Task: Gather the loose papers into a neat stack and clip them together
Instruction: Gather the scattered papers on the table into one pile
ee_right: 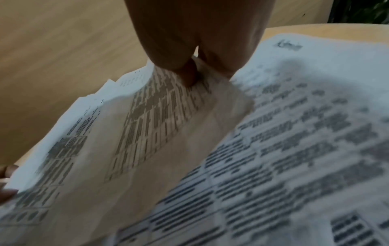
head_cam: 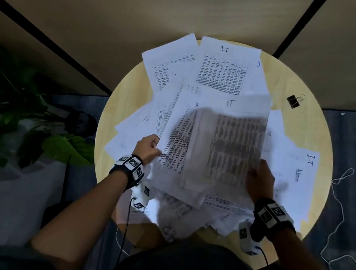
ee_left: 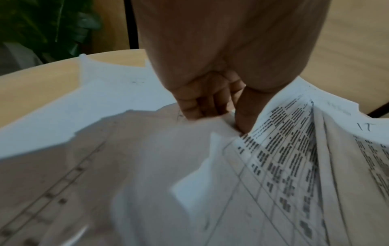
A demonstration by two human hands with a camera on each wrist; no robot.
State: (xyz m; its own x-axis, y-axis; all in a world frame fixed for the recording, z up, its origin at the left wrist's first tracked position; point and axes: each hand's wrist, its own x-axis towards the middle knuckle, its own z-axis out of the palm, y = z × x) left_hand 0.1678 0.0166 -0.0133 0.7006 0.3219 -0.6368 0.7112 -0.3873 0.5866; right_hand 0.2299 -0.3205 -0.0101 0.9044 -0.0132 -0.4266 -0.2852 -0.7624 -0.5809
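Several printed sheets lie scattered over a round wooden table. I hold a bundle of papers lifted above the pile, blurred by motion. My left hand pinches the bundle's left edge; in the left wrist view the thumb and curled fingers clamp the sheets. My right hand grips the bundle's right edge, thumb on top of the printed page. A black binder clip lies alone on the table at the far right, away from both hands.
Loose sheets reach the table's far edge, and others hang over the right and near edges. A leafy plant stands left of the table. A white cord trails on the dark floor at right. Wooden wall panels rise behind.
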